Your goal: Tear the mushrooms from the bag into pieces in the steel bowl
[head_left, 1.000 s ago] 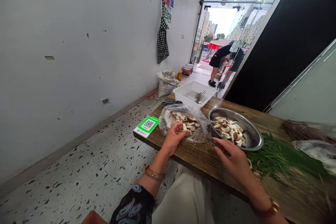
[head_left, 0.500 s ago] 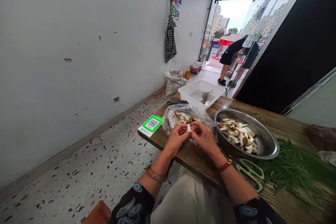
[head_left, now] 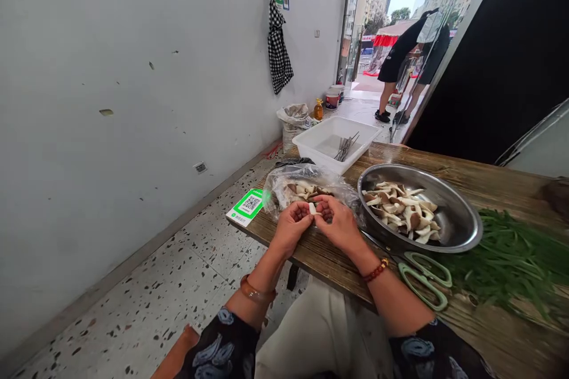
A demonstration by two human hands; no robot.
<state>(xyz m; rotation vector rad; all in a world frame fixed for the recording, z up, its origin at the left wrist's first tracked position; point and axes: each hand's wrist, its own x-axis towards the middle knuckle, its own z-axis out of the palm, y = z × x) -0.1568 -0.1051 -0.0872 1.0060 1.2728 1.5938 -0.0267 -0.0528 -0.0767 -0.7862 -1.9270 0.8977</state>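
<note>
A pale mushroom piece [head_left: 313, 209] is pinched between the fingers of both hands, just over the near edge of the wooden table. My left hand [head_left: 291, 225] grips it from the left, and my right hand [head_left: 336, 222] from the right. Directly behind them lies a clear plastic bag [head_left: 278, 185], open at the top, with more mushrooms [head_left: 304, 189] inside. To the right stands a steel bowl [head_left: 457, 228] partly filled with torn mushroom pieces [head_left: 406, 213]. My palms hide the lower end of the held piece.
Green-handled scissors [head_left: 427, 278] lie beside the bowl, near a heap of green leafy vegetables [head_left: 507, 254]. A white tub [head_left: 311, 145] holding thin metal skewers sits behind the bag. A payment code card [head_left: 244, 207] lies at the table's left corner. A person [head_left: 393, 62] bends over by the doorway.
The view has shifted, so the wall and doorway appear higher. Both hands still hold the mushroom piece, which now tilts slightly between the fingers.
</note>
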